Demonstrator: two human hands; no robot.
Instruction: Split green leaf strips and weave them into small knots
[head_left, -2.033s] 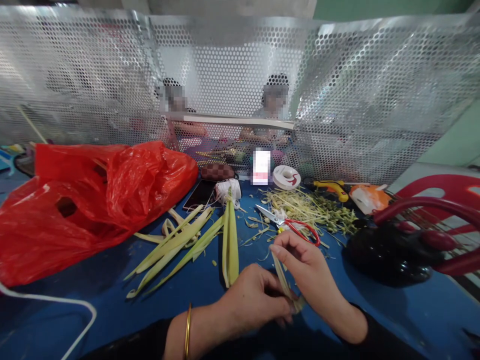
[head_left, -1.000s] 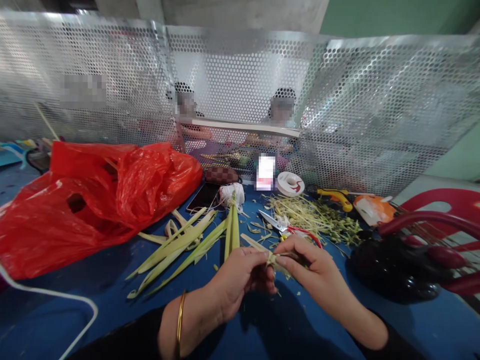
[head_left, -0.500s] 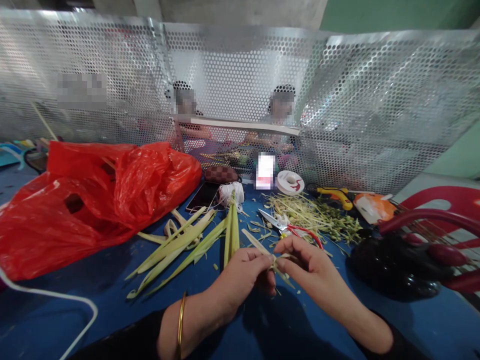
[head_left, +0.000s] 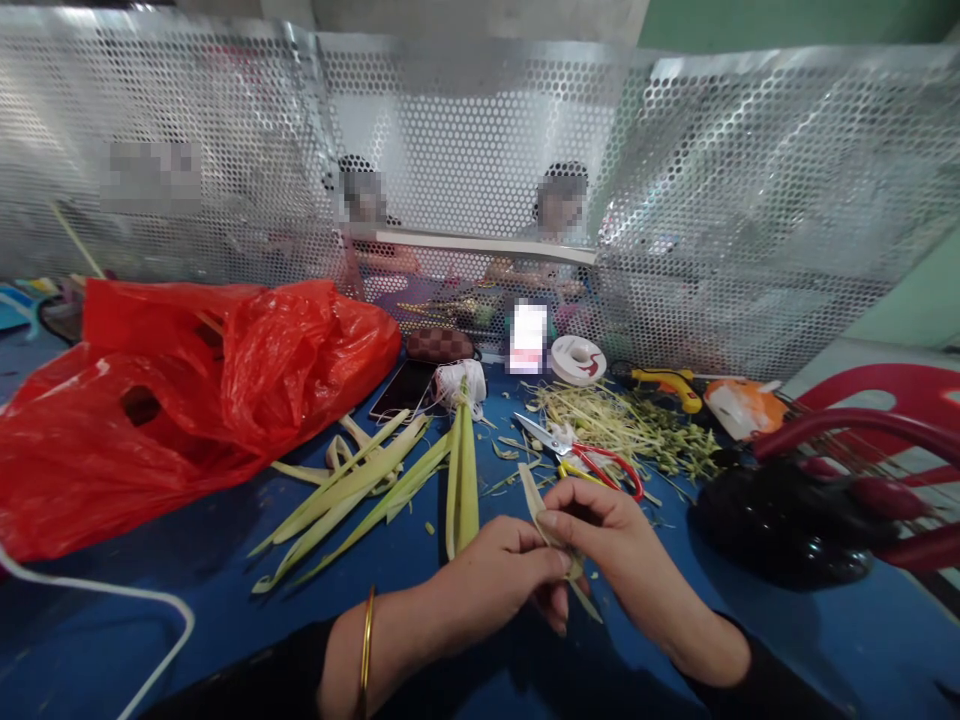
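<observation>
Between both hands is a narrow pale-green leaf strip [head_left: 531,488], its upper end pointing away from me and its lower tip showing below my fingers. My left hand [head_left: 517,570], with a gold bangle at the wrist, pinches the strip near its middle. My right hand [head_left: 600,525] pinches it just above; the fingers overlap and partly hide it. Beyond my left hand lies a folded green leaf bundle [head_left: 463,480], its top end by a spool of white thread [head_left: 459,382]. Red-handled scissors [head_left: 600,465] lie just past my right hand, blades pointing left.
Loose long leaves [head_left: 352,490] lie left of the bundle. Cut stems [head_left: 630,425] are piled behind the scissors. A red plastic bag [head_left: 187,380] covers the left side; a black glossy object [head_left: 780,530] stands right. A perforated metal screen [head_left: 465,140] rises behind, with two people beyond.
The leaf strip has turned more upright, its upper end swinging right. My left hand has moved slightly right and down; my right hand now pinches the strip higher up.
</observation>
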